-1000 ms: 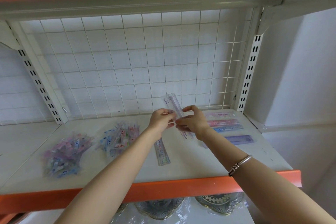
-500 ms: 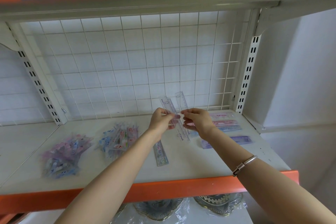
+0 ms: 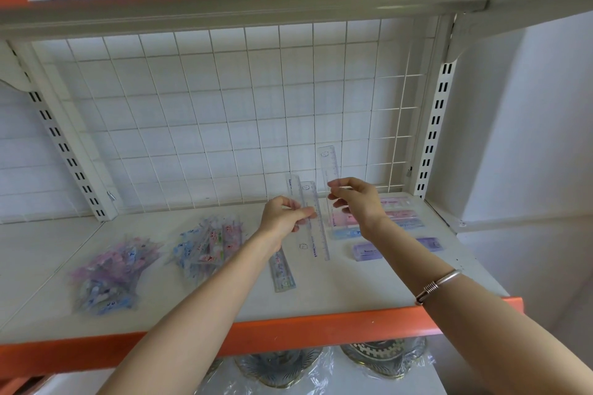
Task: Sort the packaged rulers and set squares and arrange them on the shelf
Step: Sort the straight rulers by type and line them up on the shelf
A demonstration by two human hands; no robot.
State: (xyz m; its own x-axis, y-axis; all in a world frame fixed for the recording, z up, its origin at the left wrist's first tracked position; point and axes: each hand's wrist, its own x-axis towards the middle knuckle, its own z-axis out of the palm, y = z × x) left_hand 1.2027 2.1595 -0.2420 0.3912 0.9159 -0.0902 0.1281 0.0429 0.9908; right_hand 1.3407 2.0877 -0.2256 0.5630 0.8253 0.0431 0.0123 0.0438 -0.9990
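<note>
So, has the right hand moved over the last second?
Yes. The right hand, pinching one clear ruler, has shifted right and a little up, toward the slotted upright, away from the left hand holding the other rulers.

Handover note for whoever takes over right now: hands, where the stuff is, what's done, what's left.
Left hand pinches two clear rulers above the shelf.
Right hand pinches a single clear ruler, held upright beside them.
On the shelf: a loose ruler mid-shelf, coloured ruler packs at right rear, a pink pile and a blue pile of small packets at left.
Done: piles and coloured packs are laid out.
Left: set down the three held rulers, probably with the loose one.
</note>
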